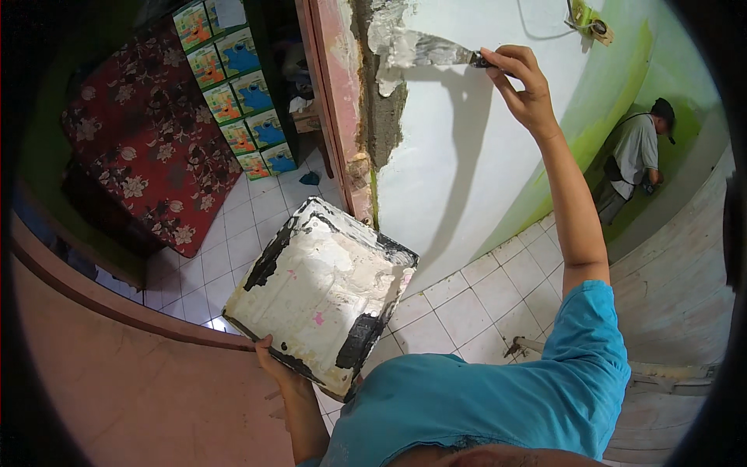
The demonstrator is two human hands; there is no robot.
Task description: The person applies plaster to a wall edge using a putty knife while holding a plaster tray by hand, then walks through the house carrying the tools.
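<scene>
My right hand [523, 84] is closed round the dark handle of a putty knife [443, 53], raised at the upper middle. The broad blade lies against the wall beside the door frame, with white filler [397, 47] at its tip. Below that edge runs a strip of bare grey cement [385, 128]. Lower down, my left hand [274, 362] grips the near left edge of a square black tray [359, 342]. Dried white and cream filler coats most of the tray, and a paler, wetter-looking heap [327, 253] sits on it. Some of the left fingers are hidden beneath it.
A reddish door frame [331, 93] stands left of the wall. Through the doorway are a red floral mattress [156, 148] and a patterned cabinet [241, 93]. At right, another person [634, 156] faces a green wall. Cable and tape [597, 29] hang at the top.
</scene>
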